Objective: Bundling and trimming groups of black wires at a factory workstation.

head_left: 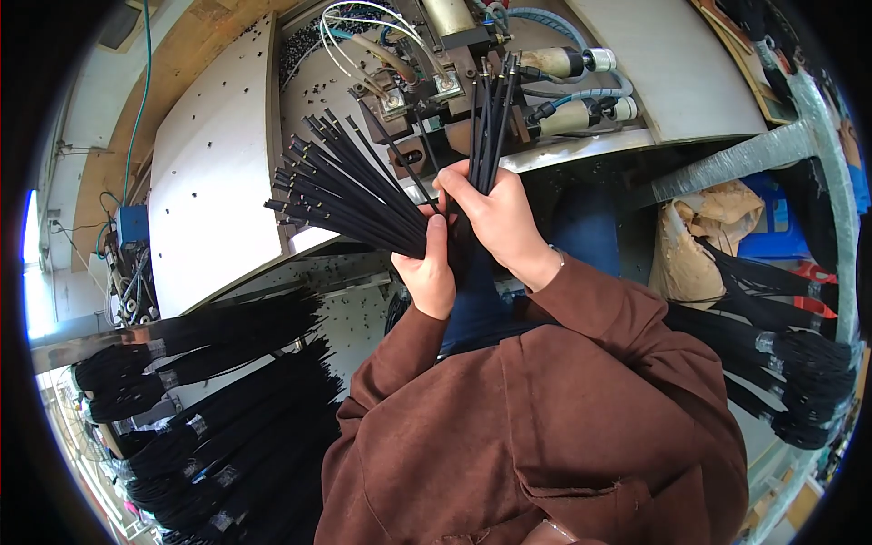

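Many cords are held in left hand, fewer in right hand; presumably light, springy, best gripped behind far tips.

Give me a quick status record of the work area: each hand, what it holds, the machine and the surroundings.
Left hand: gripping a fan of thin black cords, yellowish bands near their ends
Right hand: gripping a smaller black bunch, ends pointing away from the person
Machine: beyond the hands; contact with the cords cannot be told
White panel: left of the machine, scattered with small black bits
Lower left: tied black bundles
Right side: crumpled tan bag, more tied bundles
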Demonstrator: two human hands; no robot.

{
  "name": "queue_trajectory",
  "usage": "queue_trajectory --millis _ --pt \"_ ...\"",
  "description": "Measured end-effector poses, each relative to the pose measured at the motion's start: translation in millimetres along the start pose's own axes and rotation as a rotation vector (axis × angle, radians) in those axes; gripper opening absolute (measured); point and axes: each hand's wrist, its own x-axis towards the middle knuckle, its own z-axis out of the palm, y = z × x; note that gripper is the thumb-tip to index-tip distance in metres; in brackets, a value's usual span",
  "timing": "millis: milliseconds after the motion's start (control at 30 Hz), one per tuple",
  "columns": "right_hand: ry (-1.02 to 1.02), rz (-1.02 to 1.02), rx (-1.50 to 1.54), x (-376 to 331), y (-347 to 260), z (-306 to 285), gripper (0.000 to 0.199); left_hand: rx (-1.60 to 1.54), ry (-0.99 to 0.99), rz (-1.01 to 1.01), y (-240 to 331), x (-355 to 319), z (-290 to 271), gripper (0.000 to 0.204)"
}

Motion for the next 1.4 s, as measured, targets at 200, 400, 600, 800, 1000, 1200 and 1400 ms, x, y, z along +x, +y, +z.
queue_trajectory --millis 200,400,600,800,1000,1200,1400 --pt "0.016 0.042 -0.001 1.3 -2.6 2.4 0.017 -0.002 0.026 -0.01 -0.8 1.5 -0.4 0.01" --pt "-0.06 0.077 -0.035 2.3 -6.0 -0.9 0.016 0.016 0.007 -0.006 -4.4 -1.5 -1.6 0.01" --pt "-0.155 -0.021 -0.214 -7.1 -2.8 -4.2 0.016 0.115 -0.015 -0.013 -8.5 -12.8 -11.2 0.01" --pt "0.001 -0.019 -0.003 -37.3 5.9 -9.3 0.014 0.128 -0.068 -0.016 -9.1 -32.7 -12.3 0.01" --pt "0.034 0.005 -0.001 -35.2 3.8 -7.3 0.011 0.119 -0.06 -0.016 -1.9 -29.6 -6.5 0.008" --pt "0.09 -0.058 0.027 -41.1 4.9 -6.5 0.011 0.115 -0.098 -0.032 0.3 -30.1 -6.9 0.008" --pt "0.046 0.005 0.01 -31.4 3.6 -5.5 0.013 0.105 -0.07 -0.042 -0.5 -27.5 -6.3 0.007"
